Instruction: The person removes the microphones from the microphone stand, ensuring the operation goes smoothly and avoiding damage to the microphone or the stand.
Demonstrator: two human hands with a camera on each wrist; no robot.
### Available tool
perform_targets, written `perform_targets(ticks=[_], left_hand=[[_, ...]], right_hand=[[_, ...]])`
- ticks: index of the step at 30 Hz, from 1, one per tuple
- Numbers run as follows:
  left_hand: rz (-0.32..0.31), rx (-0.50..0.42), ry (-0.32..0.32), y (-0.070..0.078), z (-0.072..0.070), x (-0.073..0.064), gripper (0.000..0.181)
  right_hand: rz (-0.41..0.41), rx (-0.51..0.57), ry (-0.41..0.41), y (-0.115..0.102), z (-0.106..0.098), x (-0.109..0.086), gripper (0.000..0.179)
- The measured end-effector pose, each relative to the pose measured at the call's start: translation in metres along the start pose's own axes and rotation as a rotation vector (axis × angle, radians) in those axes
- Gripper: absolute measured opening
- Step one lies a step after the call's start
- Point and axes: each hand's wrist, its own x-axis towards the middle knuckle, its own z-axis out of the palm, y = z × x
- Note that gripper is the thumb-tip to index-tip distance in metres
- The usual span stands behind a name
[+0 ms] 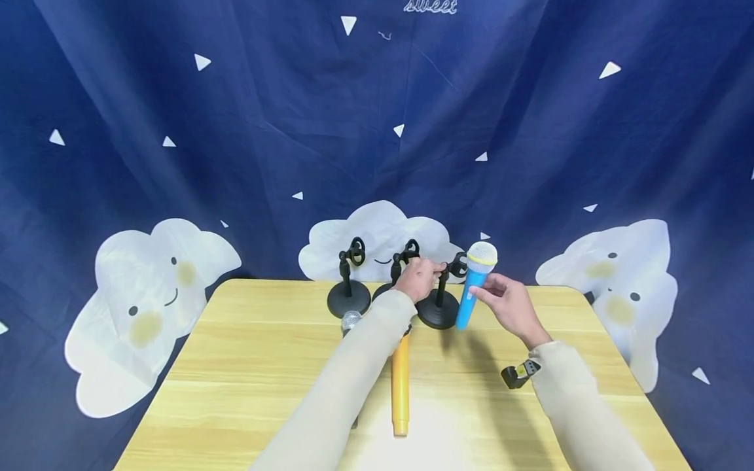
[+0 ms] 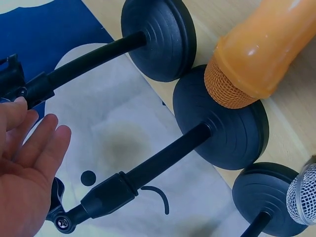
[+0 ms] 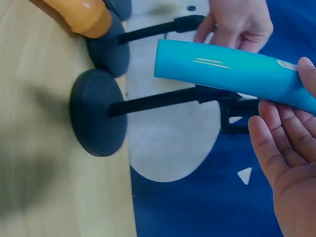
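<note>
My right hand [image 1: 511, 306] grips a blue microphone [image 1: 471, 291] with a white head and yellow ring. The microphone is held above the table, head up and slightly tilted, close to the right side of the rightmost black microphone stand [image 1: 440, 304]. At that stand's neck, my left hand [image 1: 417, 278] pinches the joint below the clip; the thumb and a fingertip are at it in the left wrist view, the other fingers loosely bent. The stand's base [image 3: 98, 113] rests on the table, and its clip [image 3: 239, 116] lies behind the blue microphone in the right wrist view.
Two more black stands, a middle one [image 2: 222, 123] and a left one [image 1: 347, 297], line the table's back edge. An orange microphone [image 1: 400, 386] and a silver-headed microphone [image 1: 351, 319] lie in front of them, partly under my left sleeve. A blue curtain [image 1: 377, 131] hangs behind the table [image 1: 247, 366].
</note>
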Motion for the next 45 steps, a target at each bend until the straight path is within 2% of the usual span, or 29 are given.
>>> perform_targets(ticks=[13, 18, 21, 26, 30, 38, 45], left_hand=[[-0.031, -0.027, -0.073, 0.001, -0.001, 0.001, 0.036], [-0.074, -0.069, -0.089, 0.002, 0.000, 0.001, 0.038], [-0.081, -0.090, -0.058, 0.003, 0.003, 0.000, 0.036], [-0.051, -0.091, 0.054, 0.001, 0.007, -0.001, 0.029], [-0.044, -0.093, 0.113, 0.001, 0.009, 0.001, 0.024], [-0.025, -0.077, 0.163, 0.000, 0.011, 0.004, 0.021], [-0.097, -0.145, 0.190, -0.002, 0.011, 0.003, 0.019]], right_hand=[[0.073, 0.020, -0.083, 0.016, 0.021, -0.024, 0.044], [0.099, 0.034, -0.121, 0.021, 0.027, -0.032, 0.046], [0.117, 0.035, -0.137, 0.024, 0.032, -0.037, 0.046], [0.134, 0.039, -0.157, 0.028, 0.036, -0.045, 0.045], [0.152, 0.043, -0.165, 0.031, 0.039, -0.050, 0.043], [0.185, 0.107, -0.202, 0.037, 0.050, -0.062, 0.041], [0.196, 0.135, -0.218, 0.041, 0.054, -0.069, 0.038]])
